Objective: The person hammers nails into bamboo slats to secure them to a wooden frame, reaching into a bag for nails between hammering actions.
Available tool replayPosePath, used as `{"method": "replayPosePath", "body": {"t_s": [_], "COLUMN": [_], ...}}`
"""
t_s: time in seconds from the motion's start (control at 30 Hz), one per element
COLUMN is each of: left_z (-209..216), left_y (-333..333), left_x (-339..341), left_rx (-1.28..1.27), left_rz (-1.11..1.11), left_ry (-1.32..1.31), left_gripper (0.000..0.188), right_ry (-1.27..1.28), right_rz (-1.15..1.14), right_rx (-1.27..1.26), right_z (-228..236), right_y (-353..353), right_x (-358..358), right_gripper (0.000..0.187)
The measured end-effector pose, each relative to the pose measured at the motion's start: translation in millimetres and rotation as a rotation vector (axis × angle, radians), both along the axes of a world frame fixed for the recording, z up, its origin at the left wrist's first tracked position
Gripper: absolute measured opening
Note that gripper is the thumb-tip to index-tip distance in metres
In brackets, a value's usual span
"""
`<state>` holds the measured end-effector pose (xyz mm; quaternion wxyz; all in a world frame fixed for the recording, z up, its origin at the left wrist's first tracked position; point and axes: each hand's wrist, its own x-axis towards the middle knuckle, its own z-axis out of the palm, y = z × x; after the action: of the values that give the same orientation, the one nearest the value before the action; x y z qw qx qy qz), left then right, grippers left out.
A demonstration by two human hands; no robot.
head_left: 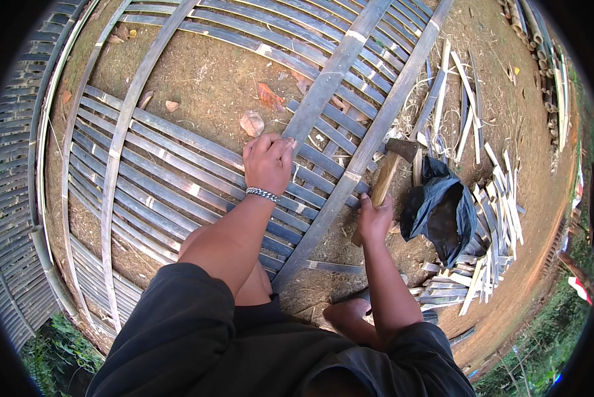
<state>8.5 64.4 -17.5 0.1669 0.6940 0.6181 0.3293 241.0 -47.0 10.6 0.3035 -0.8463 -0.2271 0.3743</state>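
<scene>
My left hand (268,162), with a chain bracelet at the wrist, is closed over the near end of a wide grey bamboo slat (330,79). Its curled fingers hide whatever they pinch there. In my right hand (375,218) is a hatchet (385,177), gripped low on its wooden handle. Its dark metal head lies across the edge of another long bamboo slat (376,142). Under both slats, narrow bamboo strips (178,182) run crosswise in spaced rows, making a lattice panel on the ground.
A black plastic bag (442,212) stands open right of the hatchet. Split bamboo pieces (485,258) lie piled around it, with longer offcuts (466,99) beyond. Another slatted bamboo panel (12,178) is at the far left. Bamboo poles (542,53) lie at the far right.
</scene>
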Motion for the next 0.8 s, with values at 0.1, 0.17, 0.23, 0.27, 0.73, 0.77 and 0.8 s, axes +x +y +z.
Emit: {"method": "replayPosePath", "body": {"t_s": [0.1,0.17,0.23,0.27,0.73,0.77,0.8], "left_z": [-0.1,1.5,2.3,2.1,3.0,2.8,2.7], "left_y": [0.1,0.7,0.9,0.7,1.4,1.5,1.7], "left_x": [0.1,1.4,2.5,1.8,1.1,1.1,1.3], "left_rx": [-0.004,-0.011,-0.004,-0.001,0.025,0.026,0.033], "left_rz": [0.003,0.006,0.001,0.001,-0.001,-0.001,0.003], "left_ry": [0.000,0.002,-0.005,-0.005,-0.021,-0.024,-0.021], "left_gripper": [0.008,0.008,0.008,0.008,0.007,0.007,0.007], "right_ry": [0.010,-0.012,-0.056,-0.047,0.035,0.035,0.034], "right_rz": [-0.004,0.017,0.056,0.049,-0.009,-0.008,-0.007], "right_rx": [-0.007,-0.005,0.002,0.003,0.036,0.026,0.017], "right_z": [-1.4,-8.7,-19.7,-19.4,-10.7,-10.4,-10.0], "right_y": [-0.7,-4.7,-10.5,-10.3,-5.1,-4.8,-4.4], "right_x": [0.5,4.5,10.4,9.7,5.6,5.4,4.8], "right_gripper": [0.021,0.023,0.025,0.025,0.023,0.023,0.023]}}
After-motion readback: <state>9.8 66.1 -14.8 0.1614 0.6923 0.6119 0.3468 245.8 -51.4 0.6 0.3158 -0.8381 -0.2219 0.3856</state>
